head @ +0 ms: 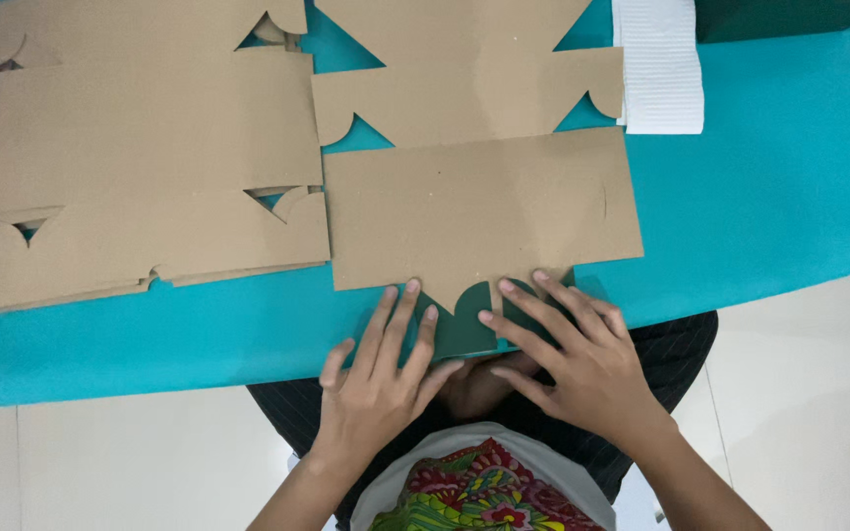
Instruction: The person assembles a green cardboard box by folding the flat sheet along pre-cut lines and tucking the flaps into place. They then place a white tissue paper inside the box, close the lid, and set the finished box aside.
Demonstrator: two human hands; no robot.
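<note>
A flat brown cardboard box blank point(479, 187) lies on a turquoise sheet point(789, 187) in front of me. Its near flap is folded over and shows a dark green underside point(464, 320). My left hand point(376, 379) presses flat on the left part of that green flap, fingers spread. On the right part rests my right hand point(568, 359), its fingertips touching the brown panel's near edge. Neither hand grips anything.
A stack of more brown die-cut blanks point(140, 157) lies to the left on the sheet. A white corrugated piece point(659, 64) sits at the top right. Pale tiled floor point(809, 393) surrounds the sheet, and my legs point(681, 344) are under its near edge.
</note>
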